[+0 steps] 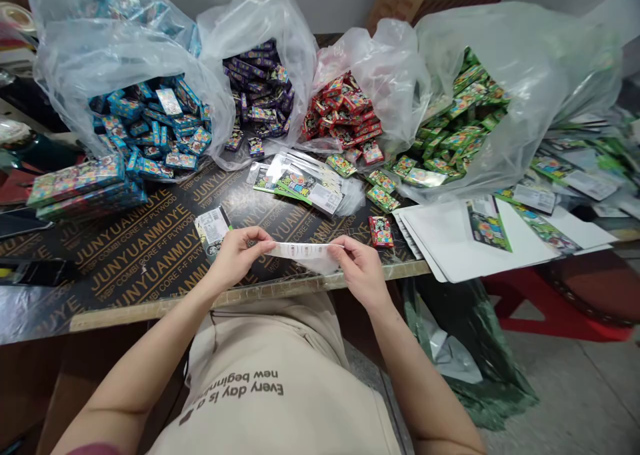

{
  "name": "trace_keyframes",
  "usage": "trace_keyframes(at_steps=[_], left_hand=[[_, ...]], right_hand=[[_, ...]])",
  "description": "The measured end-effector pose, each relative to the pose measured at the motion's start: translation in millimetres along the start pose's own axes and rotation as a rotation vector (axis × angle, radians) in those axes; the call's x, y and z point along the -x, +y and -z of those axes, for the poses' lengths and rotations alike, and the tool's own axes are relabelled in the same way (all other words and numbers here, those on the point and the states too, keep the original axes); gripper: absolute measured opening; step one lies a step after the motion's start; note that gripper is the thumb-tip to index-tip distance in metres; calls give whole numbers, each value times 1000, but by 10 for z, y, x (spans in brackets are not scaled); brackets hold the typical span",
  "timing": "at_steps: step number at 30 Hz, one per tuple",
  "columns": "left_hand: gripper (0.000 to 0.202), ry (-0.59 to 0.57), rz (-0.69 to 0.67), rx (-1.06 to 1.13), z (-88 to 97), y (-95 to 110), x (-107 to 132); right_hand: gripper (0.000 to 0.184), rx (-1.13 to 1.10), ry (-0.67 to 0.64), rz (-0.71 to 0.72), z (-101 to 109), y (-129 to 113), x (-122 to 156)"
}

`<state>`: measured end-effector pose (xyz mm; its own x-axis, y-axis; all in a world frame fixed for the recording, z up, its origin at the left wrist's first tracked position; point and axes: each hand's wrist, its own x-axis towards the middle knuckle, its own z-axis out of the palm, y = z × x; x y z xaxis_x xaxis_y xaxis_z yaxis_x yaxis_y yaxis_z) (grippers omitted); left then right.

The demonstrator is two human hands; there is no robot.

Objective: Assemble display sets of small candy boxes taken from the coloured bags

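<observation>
My left hand (pixel 239 254) and my right hand (pixel 359 268) both pinch a clear plastic pouch (pixel 305 252) by its two ends, held flat above the front edge of the plywood table (pixel 145 255). Both hands are closed on it. A flat packet with a white barcode label (pixel 214 227) lies on the board just left of my left hand. A small red packet (pixel 381 231) lies to the right of my right hand. A pile of clear printed pouches (pixel 300 183) rests behind the hands.
Several open plastic bags stand at the back: blue packets (pixel 150 125), purple packets (pixel 260 92), red packets (pixel 345 118), green packets (pixel 460 122). Stacked boxes (pixel 80 185) lie left. White sheets (pixel 450 242) overhang at right. A red stool (pixel 550 308) and green bag (pixel 470 348) sit below.
</observation>
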<state>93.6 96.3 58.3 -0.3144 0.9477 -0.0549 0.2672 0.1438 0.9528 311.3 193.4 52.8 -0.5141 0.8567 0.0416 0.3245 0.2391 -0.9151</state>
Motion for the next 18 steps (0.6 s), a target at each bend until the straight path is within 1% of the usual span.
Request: trace_keyframes(at_steps=[1,3,6,7,8,10,12,13,15,18], left_hand=[[22,-23,38,23,13,18,-15],[24,-54,111,79,12,0,-61],[28,-123,231,191,-36,-125,-162],[29,-150,274,217,-59,-176,-199],[31,-170,308,229,-85,-225,-235],[32,-187,335,218,-142,-302,-300],[30,-189,296,176,-197,-340,-354],[29,-186,261,147,-221,-340,-376],[27,-167,180,88,-249,-299,-410],[25,-89,84,60,-223,-153,-435]], right_hand=[[29,-36,-33,-39,9,-16,-3],[30,-84,-55,-92,3,8,-26],[31,-136,-63,-170,-26,155,-122],[31,-155,-85,-196,-32,217,-170],[32,-176,-130,-218,-34,277,-224],[34,-200,-269,-232,-30,371,-342],[35,-172,-395,-214,-25,406,-458],[33,-143,-421,-195,-23,396,-509],[29,-81,-401,-135,-15,326,-586],[25,-20,-285,-3,30,125,-637]])
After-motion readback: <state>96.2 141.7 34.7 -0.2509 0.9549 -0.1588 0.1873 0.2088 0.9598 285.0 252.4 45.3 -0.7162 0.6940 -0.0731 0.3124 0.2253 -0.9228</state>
